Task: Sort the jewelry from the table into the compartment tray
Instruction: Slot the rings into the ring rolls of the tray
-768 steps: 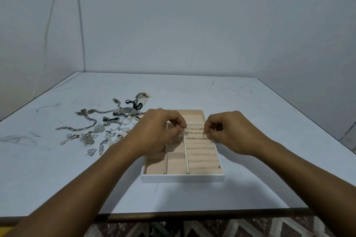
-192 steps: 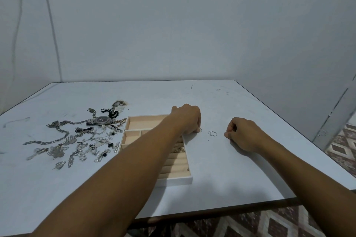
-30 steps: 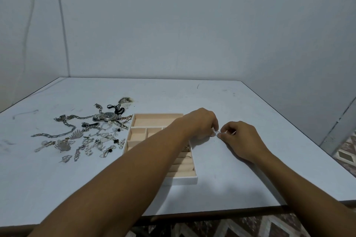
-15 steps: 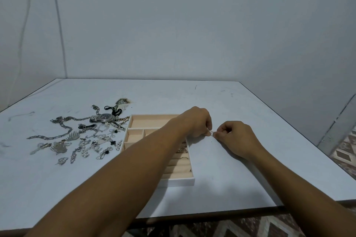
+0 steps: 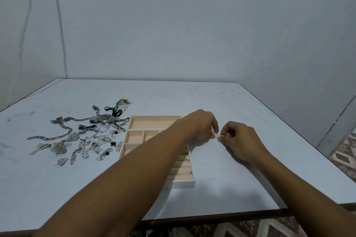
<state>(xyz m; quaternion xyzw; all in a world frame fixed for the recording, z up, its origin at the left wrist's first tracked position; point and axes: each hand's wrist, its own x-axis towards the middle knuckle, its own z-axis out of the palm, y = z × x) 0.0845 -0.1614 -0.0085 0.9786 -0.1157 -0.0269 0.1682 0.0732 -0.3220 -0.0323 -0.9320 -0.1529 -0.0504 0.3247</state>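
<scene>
Head-worn view, down over table [image 5: 221,188]

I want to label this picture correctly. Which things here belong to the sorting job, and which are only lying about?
Belong to the job:
- compartment tray
- jewelry pile left of the tray
- wristwatch in that pile
- small ring, pinched between left hand and right hand

Only lying about:
- table, which only bears everything
- patterned floor
</scene>
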